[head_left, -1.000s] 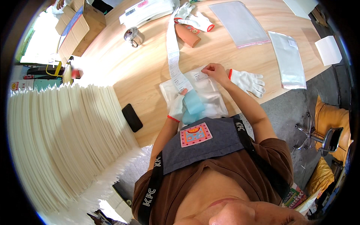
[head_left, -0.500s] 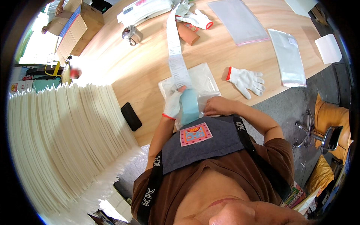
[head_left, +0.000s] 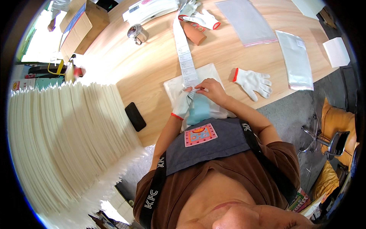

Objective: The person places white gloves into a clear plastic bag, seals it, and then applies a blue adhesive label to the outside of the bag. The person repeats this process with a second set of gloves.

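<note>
My left hand [head_left: 182,103], in a white glove with a red cuff and bare thumb tip, grips a long strip of printed white labels [head_left: 186,63]. Toward my apron the strip turns over, showing its light blue backing [head_left: 199,108]. My bare right hand [head_left: 213,92] meets the left at the fold, finger and thumb pinching a label at the strip's edge. Under both hands lies a stack of clear plastic bags [head_left: 209,71]. To the right, a loose white glove [head_left: 253,82] rests palm down or up, I cannot tell which.
A tall stack of white sheets [head_left: 72,137] stands at the left, beside a black phone [head_left: 135,116]. Farther back are a metal mug [head_left: 137,35], a brown tube [head_left: 194,33] and more gloves [head_left: 204,19]. Plastic sleeves [head_left: 248,23] lie at the far right. A cardboard box [head_left: 85,28] sits far left.
My right hand has moved up and left from beside the blue backing to the label fold, where it pinches a label. My left hand keeps its grip on the strip.
</note>
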`<state>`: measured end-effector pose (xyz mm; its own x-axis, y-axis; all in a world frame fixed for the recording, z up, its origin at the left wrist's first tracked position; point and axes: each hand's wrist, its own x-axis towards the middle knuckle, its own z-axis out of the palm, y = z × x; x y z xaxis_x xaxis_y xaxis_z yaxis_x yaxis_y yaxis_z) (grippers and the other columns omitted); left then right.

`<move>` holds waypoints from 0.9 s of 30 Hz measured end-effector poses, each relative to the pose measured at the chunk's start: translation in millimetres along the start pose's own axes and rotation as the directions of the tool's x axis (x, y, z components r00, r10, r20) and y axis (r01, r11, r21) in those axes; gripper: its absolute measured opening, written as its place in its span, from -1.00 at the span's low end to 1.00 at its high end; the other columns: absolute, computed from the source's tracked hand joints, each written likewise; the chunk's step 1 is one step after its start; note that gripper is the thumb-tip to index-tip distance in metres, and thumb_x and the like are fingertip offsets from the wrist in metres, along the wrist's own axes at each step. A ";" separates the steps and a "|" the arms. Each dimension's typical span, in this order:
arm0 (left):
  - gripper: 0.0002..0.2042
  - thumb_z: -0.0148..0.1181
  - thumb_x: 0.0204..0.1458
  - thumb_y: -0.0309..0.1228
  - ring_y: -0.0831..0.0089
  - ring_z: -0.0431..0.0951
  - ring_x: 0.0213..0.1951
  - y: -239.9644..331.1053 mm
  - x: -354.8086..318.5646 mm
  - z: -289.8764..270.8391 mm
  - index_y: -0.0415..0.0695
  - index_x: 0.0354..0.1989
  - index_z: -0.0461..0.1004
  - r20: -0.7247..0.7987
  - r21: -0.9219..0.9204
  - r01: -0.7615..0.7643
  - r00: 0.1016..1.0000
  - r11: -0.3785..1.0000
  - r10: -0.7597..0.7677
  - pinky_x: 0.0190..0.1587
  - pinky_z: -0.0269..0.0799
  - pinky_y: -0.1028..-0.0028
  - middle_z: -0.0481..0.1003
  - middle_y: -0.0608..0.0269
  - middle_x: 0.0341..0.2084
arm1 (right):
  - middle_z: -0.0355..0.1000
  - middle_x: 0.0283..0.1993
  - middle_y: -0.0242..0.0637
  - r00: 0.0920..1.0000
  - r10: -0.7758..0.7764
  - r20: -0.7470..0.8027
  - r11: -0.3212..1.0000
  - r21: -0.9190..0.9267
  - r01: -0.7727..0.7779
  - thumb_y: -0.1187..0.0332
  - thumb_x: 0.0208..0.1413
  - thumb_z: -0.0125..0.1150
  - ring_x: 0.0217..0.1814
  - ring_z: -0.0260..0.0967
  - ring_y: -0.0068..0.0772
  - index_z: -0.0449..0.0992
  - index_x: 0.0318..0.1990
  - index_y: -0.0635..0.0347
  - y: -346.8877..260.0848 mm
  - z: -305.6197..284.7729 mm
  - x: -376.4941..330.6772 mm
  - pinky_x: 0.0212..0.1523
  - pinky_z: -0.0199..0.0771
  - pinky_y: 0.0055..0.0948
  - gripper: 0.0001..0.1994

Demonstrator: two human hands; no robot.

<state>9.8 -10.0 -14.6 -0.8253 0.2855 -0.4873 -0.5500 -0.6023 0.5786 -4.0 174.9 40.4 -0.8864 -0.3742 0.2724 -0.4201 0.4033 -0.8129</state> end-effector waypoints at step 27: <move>-0.69 0.07 0.09 -0.34 0.60 0.42 -0.24 4.1 -16.0 30.6 -0.26 -0.05 0.36 -0.176 0.239 -0.075 0.977 0.968 0.119 -0.20 0.33 0.62 0.46 0.30 -0.22 | 0.45 -0.50 -0.28 0.906 0.420 0.051 0.906 -0.089 -0.415 0.29 -0.22 0.30 -0.44 0.42 -0.38 0.56 -0.50 0.16 76.9 -35.0 54.0 -0.41 0.38 -0.43 -0.85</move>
<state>16.8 5.7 15.5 -0.8493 0.0762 -0.5223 -0.5012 -0.4266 0.7529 -91.0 214.8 10.6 -0.9698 -0.2119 -0.1207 -0.0299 0.5947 -0.8034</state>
